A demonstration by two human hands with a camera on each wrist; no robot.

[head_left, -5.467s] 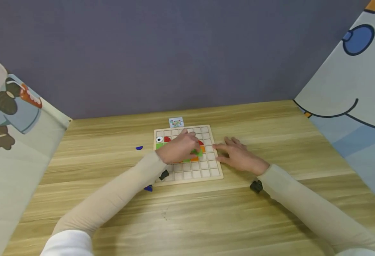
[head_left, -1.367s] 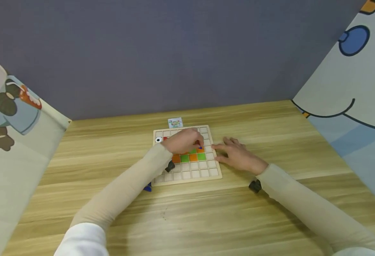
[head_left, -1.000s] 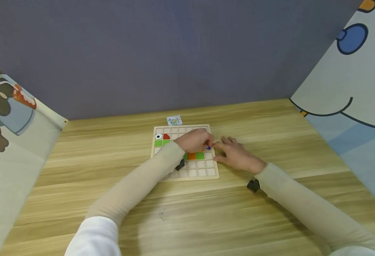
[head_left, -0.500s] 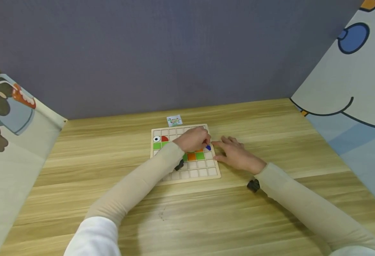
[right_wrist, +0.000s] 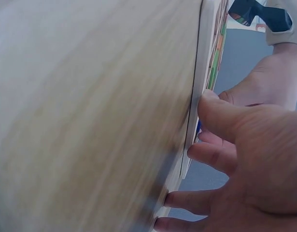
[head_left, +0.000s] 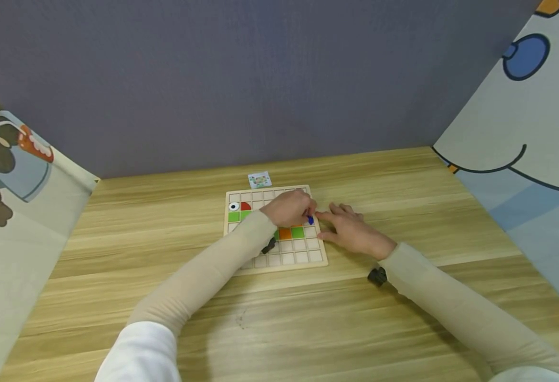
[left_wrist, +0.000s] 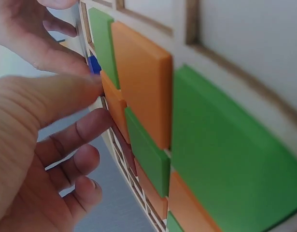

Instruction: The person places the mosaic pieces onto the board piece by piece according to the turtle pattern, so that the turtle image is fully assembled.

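My left hand (head_left: 289,208) reaches across the grid board (head_left: 300,257) and pinches a small blue piece (head_left: 310,219) over a cell of its right-hand column. In the left wrist view, the thumb is right at the blue piece (left_wrist: 94,65), beside an orange tile (left_wrist: 114,99). The other left fingers are loosely bent. My right hand (head_left: 356,232) lies at the board's right edge, thumb and forefinger touching the rim. A green tile (head_left: 297,232) ends the lower coloured row, next to an orange tile (head_left: 285,234). The left forearm and hand hide much of the pattern.
An eye tile (head_left: 234,206) and a red quarter-round tile (head_left: 245,206) sit at the board's upper left. Behind the board a small picture card (head_left: 260,180) lies on the wooden table (head_left: 380,329). A grey partition (head_left: 270,90) rises at the back.
My left hand set down the green tile, took the blue piece from the table's left, and carried it to the right column. There the piece has turned slightly. The right hand stays at the rim.
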